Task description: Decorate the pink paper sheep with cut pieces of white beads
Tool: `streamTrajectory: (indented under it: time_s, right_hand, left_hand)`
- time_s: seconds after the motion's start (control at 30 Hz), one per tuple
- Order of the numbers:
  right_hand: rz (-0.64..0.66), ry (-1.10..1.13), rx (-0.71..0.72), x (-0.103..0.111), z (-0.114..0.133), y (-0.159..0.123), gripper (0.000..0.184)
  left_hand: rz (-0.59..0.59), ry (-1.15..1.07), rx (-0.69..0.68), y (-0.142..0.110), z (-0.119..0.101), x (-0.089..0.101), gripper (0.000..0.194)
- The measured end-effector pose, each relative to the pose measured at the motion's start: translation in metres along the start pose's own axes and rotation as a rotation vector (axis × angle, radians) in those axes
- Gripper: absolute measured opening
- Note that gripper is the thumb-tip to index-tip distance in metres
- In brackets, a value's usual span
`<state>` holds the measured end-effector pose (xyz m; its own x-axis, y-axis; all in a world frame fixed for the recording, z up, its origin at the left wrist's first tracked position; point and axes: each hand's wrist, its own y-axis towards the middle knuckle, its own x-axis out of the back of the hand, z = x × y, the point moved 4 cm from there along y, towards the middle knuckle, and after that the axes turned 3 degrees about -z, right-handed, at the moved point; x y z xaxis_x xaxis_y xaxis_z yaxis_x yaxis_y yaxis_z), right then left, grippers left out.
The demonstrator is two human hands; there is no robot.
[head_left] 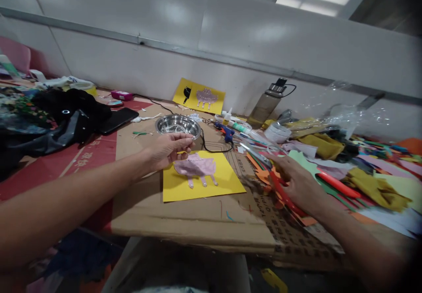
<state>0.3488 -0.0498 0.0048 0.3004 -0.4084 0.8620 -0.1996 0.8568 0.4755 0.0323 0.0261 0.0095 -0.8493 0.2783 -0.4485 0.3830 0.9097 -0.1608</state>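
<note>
Near cardboard (194,216) offers passage; beyond the yellow card (227,186), a bowl (180,121) obstructs.

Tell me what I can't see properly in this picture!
All in the head view:
Left hand: anything pinched there is too small or hidden by the hand itself.
Near card: top-left corner, behind that hand.
Scissors: part of the handles, behind the right hand.
Bowl: bits inside, too small.

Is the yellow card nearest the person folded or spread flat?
Spread flat: the yellow card lies on the cardboard, no fold showing, though the left hand hides one corner.
</note>
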Motion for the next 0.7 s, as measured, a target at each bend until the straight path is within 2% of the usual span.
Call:
streamTrajectory:
  time_s: [0.07, 0.2, 0.33, 0.43, 0.57, 0.7]
  right_hand:
    - [0.006, 0.100, -0.021, -0.002, 0.014, 0.005, 0.051]
    - [0.101, 0.366, -0.058, -0.020, 0.054, 0.026, 0.054]
    - [0.006, 0.751, -0.090, -0.032, 0.098, 0.058, 0.043]
    - [-0.043, 0.922, -0.083, -0.037, 0.123, 0.080, 0.035]
    - [-0.049, 0.989, -0.058, -0.044, 0.137, 0.091, 0.041]
    - [-0.066, 0.905, -0.055, -0.048, 0.136, 0.085, 0.040]
  left_hand:
    - [0.009, 0.001, -0.010, 0.001, 0.001, -0.001, 0.012]
    - [-0.028, -0.024, -0.025, 0.002, 0.003, 0.001, 0.013]
    - [0.015, -0.043, -0.003, 0.003, 0.007, 0.000, 0.009]
    - [0.050, -0.041, 0.035, 0.002, 0.012, -0.001, 0.010]
    - [0.057, 0.004, 0.035, 0.002, 0.017, -0.003, 0.012]
    - [0.095, 0.084, 0.006, 0.002, 0.019, -0.005, 0.014]
